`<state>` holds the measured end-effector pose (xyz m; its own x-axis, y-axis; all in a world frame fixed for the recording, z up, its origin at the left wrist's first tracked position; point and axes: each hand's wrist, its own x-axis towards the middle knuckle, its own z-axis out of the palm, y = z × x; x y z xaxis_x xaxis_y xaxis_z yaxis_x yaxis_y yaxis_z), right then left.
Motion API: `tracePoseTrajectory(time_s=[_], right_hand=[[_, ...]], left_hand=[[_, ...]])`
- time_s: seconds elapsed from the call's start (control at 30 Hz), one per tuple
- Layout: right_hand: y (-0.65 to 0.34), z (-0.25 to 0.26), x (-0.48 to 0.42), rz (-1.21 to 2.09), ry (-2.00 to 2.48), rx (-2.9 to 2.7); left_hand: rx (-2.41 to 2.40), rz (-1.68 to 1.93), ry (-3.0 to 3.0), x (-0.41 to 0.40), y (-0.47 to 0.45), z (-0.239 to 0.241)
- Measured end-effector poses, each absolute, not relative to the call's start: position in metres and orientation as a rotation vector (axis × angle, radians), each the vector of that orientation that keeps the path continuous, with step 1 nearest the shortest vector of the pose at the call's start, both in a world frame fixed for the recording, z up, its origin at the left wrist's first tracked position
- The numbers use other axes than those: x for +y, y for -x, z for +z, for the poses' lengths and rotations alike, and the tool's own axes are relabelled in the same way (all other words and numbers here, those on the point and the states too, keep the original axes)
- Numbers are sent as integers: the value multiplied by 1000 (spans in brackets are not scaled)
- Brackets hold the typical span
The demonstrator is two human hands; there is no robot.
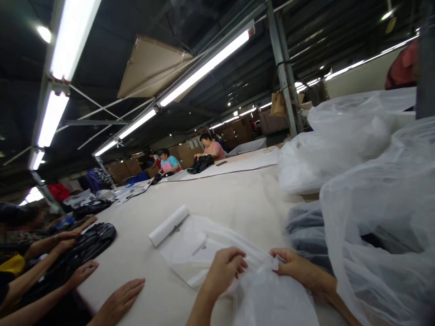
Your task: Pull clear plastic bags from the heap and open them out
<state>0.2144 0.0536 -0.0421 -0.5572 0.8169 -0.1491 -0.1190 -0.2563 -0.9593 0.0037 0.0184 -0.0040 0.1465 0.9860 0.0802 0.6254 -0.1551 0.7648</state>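
Observation:
My left hand [224,269] and my right hand [295,267] both pinch the top edge of a clear plastic bag [268,294] at the near edge of the long pale table [231,199]. The bag bunches between the two hands and hangs toward me. Under it lies a flat stack of clear bags [193,249] with a small dark mark on top. A white roll [169,225] rests at the stack's far left corner.
Big clear sacks [380,213] of goods pile up on my right, over grey fabric [302,231]. Co-workers' hands [118,301] and arms press on black garments [86,246] at my left. Two more people [210,147] work at the table's far end, beside cardboard boxes.

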Motion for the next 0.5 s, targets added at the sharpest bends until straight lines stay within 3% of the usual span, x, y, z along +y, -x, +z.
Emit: tracePoseTrajectory(time_s=[0.1,0.2,0.5], right_hand=[[-214,-36,52,1999,865,-1242],[-212,-34,52,2072,797,-1155],[-215,-42,55,2125,673,-1243]], left_hand=[[1773,950,-1889,23,36,-4],[1720,896,-2003,16,57,-3],[1271,741,-2322,31,-24,-28]])
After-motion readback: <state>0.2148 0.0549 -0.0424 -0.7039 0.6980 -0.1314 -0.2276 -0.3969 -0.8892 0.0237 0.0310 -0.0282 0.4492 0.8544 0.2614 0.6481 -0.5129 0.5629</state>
